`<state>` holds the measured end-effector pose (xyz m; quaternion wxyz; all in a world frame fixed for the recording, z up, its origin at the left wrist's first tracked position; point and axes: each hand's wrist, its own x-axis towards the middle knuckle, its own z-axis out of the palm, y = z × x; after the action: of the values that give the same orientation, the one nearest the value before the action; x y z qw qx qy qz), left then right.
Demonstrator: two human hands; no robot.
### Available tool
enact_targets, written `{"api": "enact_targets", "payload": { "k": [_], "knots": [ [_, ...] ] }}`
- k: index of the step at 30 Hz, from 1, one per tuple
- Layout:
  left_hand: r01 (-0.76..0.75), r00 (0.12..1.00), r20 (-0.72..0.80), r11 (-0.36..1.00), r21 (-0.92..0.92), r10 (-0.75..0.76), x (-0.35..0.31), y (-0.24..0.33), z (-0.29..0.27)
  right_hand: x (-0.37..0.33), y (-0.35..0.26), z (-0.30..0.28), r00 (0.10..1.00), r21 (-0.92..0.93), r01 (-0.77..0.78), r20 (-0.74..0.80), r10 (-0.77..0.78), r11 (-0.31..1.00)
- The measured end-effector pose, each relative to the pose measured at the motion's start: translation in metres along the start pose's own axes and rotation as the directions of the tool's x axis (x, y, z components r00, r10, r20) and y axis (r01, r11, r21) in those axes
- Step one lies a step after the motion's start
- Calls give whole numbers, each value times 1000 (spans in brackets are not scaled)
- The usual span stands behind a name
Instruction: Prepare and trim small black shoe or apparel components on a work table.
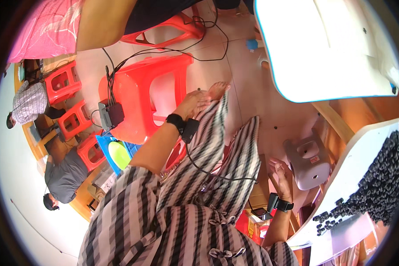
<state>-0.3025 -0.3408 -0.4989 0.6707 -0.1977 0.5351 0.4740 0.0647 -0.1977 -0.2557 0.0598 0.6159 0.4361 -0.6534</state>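
My left hand [194,104] reaches forward over the hem of a striped trouser leg [205,128], close to a bare foot [217,91]. Its fingers are stretched out, with nothing seen in them. Off to the right, my right hand [281,178] is held in the air, fingers apart and nothing in its grasp, beside a grey plastic stool [307,160]. Each wrist wears a black band with a small box; the left box [190,131] has a black cable [208,174] running from it across the trousers.
A red plastic stool [133,97] stands at the left, with a dark box [111,114] and cables on it. Beside it is a blue basket [107,153] with a green bowl [119,154]. Small black parts [372,181] are heaped on a white table [341,186] at right. People sit far left.
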Motion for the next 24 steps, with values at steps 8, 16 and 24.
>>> {"api": "enact_targets", "payload": {
  "k": [8, 16, 24],
  "knots": [
    [57, 992, -120, 995, 80, -48, 42, -61, -44, 41, 50, -52, 971, -207, 41, -221, -87, 977],
    [13, 982, -188, 995, 100, 6, 150, -123, -99, 127, 143, -90, 909, 195, -220, -314, 273, 956],
    [-108, 950, -304, 990, -87, 76, 270, -131, -222, 219, 213, -158, 980, 72, -114, -158, 124, 991]
  ]
}}
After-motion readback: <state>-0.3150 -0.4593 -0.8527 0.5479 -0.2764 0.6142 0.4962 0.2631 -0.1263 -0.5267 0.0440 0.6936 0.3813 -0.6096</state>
